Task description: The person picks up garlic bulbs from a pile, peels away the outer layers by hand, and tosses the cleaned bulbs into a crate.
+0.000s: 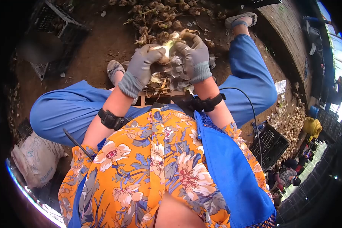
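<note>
Both gloved hands are up in front of the knees. The left hand (140,70) has its fingers (152,51) curled shut round the garlic bulb (164,47), and the right hand (194,57) is closed on it from the other side, its fingertips (186,42) pinching at the top, where a dry stalk end pokes out just above them. So the bulb sits squeezed between the two sets of fingers, touching both, its pale skin showing only in the gap between the gloves. The risk, as I read it, is grip. The gloves are thick and the papery skin is loose, so a hard pull from the right fingers could tear away more than skin or pop the bulb out of the left fingers and down onto the dirt floor (102,41). A squeeze that is too firm could bruise or split the cloves. Directly under the fingers a heap of shed skins (167,81) is piling up at the lap, close enough to hide a dropped clove. Beyond the fingertips, well apart, lies the pile of garlic (159,15) on the ground. I can't tell whether either hand holds a blade, because the gloves cover that.
</note>
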`<state>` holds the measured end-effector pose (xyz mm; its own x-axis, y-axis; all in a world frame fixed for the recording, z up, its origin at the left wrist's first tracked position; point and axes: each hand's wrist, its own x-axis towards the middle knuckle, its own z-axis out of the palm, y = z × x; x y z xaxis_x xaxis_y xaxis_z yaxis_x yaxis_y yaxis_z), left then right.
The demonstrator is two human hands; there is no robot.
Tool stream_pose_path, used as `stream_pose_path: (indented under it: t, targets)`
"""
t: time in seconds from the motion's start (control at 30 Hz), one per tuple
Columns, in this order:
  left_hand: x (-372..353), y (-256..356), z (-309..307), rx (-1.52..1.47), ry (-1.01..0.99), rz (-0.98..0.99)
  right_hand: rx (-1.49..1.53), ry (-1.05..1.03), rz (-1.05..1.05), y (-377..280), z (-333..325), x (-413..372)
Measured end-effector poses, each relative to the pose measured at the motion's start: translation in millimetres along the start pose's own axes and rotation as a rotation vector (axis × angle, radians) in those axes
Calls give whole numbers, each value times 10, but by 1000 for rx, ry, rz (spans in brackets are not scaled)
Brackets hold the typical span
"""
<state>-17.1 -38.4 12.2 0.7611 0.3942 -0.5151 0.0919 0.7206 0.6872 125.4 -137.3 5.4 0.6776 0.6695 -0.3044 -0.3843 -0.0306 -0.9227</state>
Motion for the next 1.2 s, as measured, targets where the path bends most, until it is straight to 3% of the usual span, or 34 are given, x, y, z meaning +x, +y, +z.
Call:
stream_pose_path:
  t: [0.03, 0.1, 0.13, 0.23, 0.27, 0.3, 0.37, 0.43, 0.47, 0.53, 0.57, 0.6, 0.63, 0.73, 0.83, 0.87, 1.0, 1.2]
  targets:
    - [0, -32, -28, -3, -2, -4, -61, 30, -73, 24, -5, 5]
    - [16, -116, -106, -367, -178, -116, 18, 53, -81, 41, 1, 37]
    - [31, -130, -125, -395, -219, -120, -33, 56, -95, 26, -1, 40]
    - [78, -163, -211, -365, -255, -145, -80, 74, -169, 93, -123, 169]
    - [46, -147, -234, -368, -254, -143, -87, 249, -201, 129, -301, 304]
    - [-36, -92, -232, -189, -222, -93, -93, 424, -231, 117, -483, 380]
    - [-98, -26, -212, -2, -182, -41, -28, 391, 33, -87, -865, 424]
    - [-90, -25, -95, 762, 88, 479, -989, 50, -263, -71, -1020, 495]
    - [-80, 13, -62, 656, 82, 412, -1197, 33, -585, 59, -1045, 443]
    - [-55, 20, -48, 826, 137, 510, -843, -142, -95, -171, -552, 130]
    - [-54, 20, -46, 1004, 198, 599, -418, -200, 166, -262, -356, -14]
    - [-41, 2, -50, 1108, 223, 691, -418, -241, 27, -221, -263, -84]
    - [-47, 12, -42, 1116, 219, 688, -362, -281, 25, -198, -136, -121]
    - [-47, 49, 5, 1215, 204, 918, -157, -290, 210, -330, 105, -211]
    - [-32, 110, 40, 1283, 172, 1019, -63, -264, 203, -201, 127, -151]
    - [-31, 110, 33, 1281, 179, 1017, -90, -311, 137, -123, 90, -109]
    - [-61, 82, -31, 1239, 210, 972, -176, -351, 188, -341, 136, -200]
    - [-51, 93, -22, 1235, 212, 984, 22, -398, 156, -260, 116, -209]
